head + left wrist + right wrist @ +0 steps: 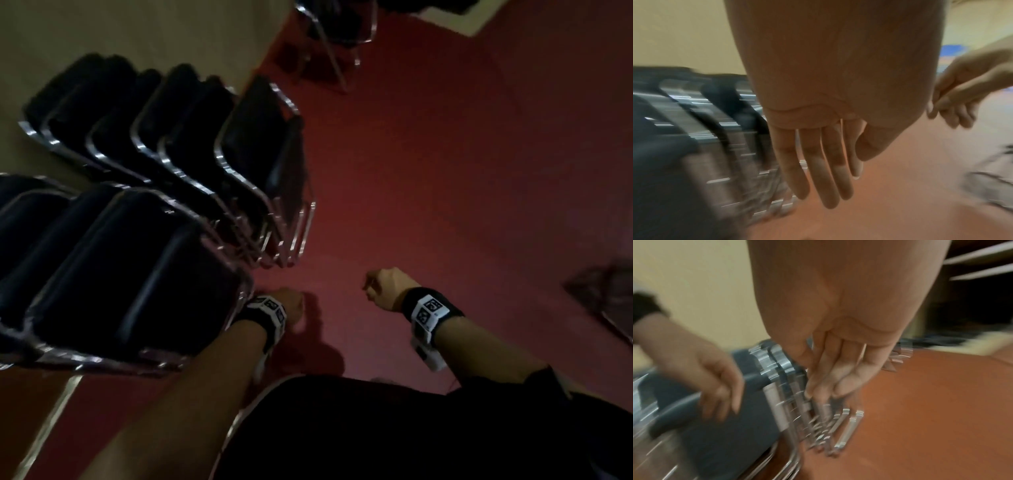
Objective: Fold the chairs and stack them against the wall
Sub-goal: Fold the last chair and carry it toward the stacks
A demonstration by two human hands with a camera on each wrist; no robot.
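Observation:
Several folded black chairs with chrome frames lean in two rows against the cream wall [144, 31]: a near row [120, 274] and a far row [205, 154]. My left hand [291, 305] hangs just right of the near row's lower corner. Its fingers [828, 178] are straight and hold nothing. My right hand [376, 287] is further right over the red floor, with relaxed fingers [828, 382] and nothing in them. The right wrist view shows my left hand [715, 386] in front of the blurred chair stack [725, 426].
An unfolded black chair [335, 41] stands on the red floor [462, 171] at the far top. A blurred dark object [606, 294] lies at the right edge. Dark shelving [972, 296] is at the right of the right wrist view.

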